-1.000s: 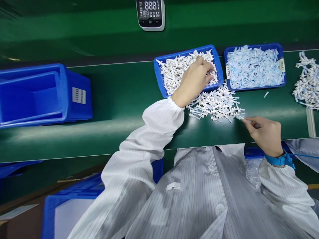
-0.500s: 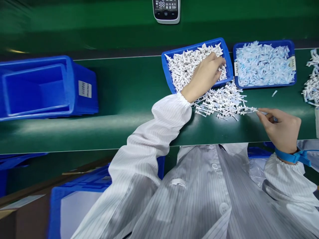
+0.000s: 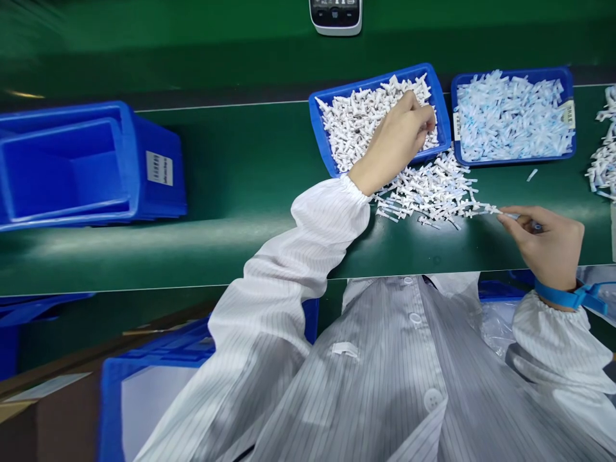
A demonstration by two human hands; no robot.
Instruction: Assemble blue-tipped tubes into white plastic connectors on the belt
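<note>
My left hand (image 3: 402, 131) is over the right half of a blue bin (image 3: 323, 144) filled with small white plastic parts (image 3: 353, 122). Its fingers curl down and press together among the parts; what they pinch is hidden. Toward the front edge, my right hand (image 3: 548, 240), with a blue strap (image 3: 570, 296) at the wrist, is closed in a pinch on a small white plastic part (image 3: 493, 210). Between the hands lies a loose pile of white parts with pale blue pieces (image 3: 433, 189), touching the bin's front side.
A second blue bin (image 3: 520, 162) of pale blue pieces stands at the right, with one loose piece (image 3: 532, 174) before it. Another white pile (image 3: 604, 163) lies at the far right. Nested blue bins (image 3: 163, 176) stand left. A device with a screen (image 3: 335, 19) is at the back.
The whole view has shifted slightly. Both hands keep nearly the same places and poses, the left among the white parts and the right still pinching its part.
</note>
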